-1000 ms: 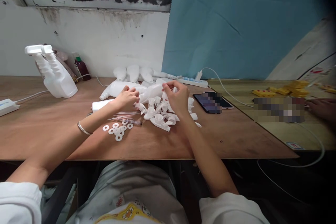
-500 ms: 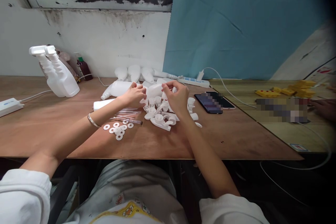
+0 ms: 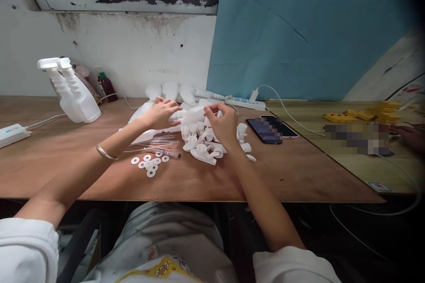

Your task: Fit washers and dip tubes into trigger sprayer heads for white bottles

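Observation:
My left hand (image 3: 162, 114) is open, its fingers spread over white plastic bottles lying on the table; I cannot tell whether it touches one. My right hand (image 3: 223, 124) is pinched shut beside a lying white bottle (image 3: 193, 117), above the pile; what its fingers grip is mostly hidden. Below both hands lies a heap of white trigger sprayer parts (image 3: 203, 155) and ribbed caps (image 3: 185, 131). Thin clear tubes (image 3: 162, 141) lie left of the heap, with a small screwdriver (image 3: 171, 154) in front. Several white ring washers (image 3: 151, 172) are loosely piled nearer me.
Two white spray bottles (image 3: 78, 101) stand at the left, near a dark bottle (image 3: 105, 85). Two phones (image 3: 265, 130) lie right of the heap, below a power strip (image 3: 244, 103). Yellow pieces (image 3: 338, 118) and another person's hand (image 3: 410, 136) are on the adjoining table.
My left hand has moved up and left from the sprayer parts to over the bottles, and its fingers have spread. My right hand stays nearly in place.

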`<state>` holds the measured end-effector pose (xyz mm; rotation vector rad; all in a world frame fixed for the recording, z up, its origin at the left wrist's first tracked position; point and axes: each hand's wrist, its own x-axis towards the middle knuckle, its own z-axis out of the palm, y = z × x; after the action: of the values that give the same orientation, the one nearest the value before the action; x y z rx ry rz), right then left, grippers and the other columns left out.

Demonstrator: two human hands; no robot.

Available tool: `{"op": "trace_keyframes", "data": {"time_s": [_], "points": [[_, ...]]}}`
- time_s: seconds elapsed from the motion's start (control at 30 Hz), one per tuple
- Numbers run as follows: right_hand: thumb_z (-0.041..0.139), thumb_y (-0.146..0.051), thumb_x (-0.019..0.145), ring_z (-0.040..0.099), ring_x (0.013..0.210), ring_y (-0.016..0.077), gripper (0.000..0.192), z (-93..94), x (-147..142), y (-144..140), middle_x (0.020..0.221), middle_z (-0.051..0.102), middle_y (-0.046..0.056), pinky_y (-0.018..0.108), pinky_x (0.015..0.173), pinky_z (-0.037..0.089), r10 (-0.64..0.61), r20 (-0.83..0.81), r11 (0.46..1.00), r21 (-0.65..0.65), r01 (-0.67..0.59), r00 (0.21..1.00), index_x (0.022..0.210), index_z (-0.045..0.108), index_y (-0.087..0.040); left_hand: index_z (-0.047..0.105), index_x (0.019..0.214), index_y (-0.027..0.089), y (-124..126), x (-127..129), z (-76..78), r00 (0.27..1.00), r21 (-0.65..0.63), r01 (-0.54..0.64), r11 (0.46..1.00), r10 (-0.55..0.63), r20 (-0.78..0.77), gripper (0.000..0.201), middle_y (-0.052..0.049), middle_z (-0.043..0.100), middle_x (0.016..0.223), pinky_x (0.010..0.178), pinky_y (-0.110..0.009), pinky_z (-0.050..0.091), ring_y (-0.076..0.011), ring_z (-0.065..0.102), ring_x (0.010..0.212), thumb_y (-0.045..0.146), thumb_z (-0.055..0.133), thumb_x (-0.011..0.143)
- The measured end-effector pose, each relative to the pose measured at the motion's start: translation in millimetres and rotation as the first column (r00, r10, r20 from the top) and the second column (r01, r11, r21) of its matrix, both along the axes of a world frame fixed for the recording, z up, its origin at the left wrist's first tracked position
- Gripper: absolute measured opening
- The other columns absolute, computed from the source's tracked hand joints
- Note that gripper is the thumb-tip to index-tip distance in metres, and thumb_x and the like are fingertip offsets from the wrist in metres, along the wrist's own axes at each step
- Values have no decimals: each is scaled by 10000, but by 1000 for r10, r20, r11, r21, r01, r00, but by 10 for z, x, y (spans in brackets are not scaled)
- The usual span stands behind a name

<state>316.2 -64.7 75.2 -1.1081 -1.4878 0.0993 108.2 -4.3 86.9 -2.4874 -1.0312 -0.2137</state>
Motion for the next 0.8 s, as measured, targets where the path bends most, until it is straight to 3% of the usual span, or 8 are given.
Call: {"op": "trace_keyframes", "data": {"time_s": [0.13,0.3,0.47,0.8], "points": [[524,-327,783,551,550,144,216,-16,-7,11,623,638,-6,274,611,419,-1,8,1000,-9,1,1000,658,625,-183,510,1179,193,-53,-498,70,987,-82,-148,986,142,-82,581,-114,585,1104,885,-418,240,-272,482,1021,611,378,798],[517,-326,783,561,559,151,220,-44,-26,28,622,644,0,276,593,417,0,19,1000,-6,0,1000,655,625,-183,467,1225,186,-216,-952,-107,950,-256,-298,919,260,-173,629,-134,590,1117,855,-424,254,-271,507,959,621,430,772],[510,-328,782,561,552,153,222,-65,-32,41,617,642,0,280,592,420,-3,36,1000,-9,3,999,664,628,-181,378,1299,193,-289,-1006,-241,949,-290,-305,907,265,-170,666,-133,575,1148,816,-391,293,-268,519,952,597,457,775],[512,-335,784,527,500,132,228,-62,-32,30,622,640,-4,276,563,406,2,29,1000,-21,-1,1000,667,629,-179,338,1308,154,-295,-898,-287,913,-225,-383,896,329,-243,631,-173,582,1130,803,-413,327,-307,564,946,393,487,743]]}}
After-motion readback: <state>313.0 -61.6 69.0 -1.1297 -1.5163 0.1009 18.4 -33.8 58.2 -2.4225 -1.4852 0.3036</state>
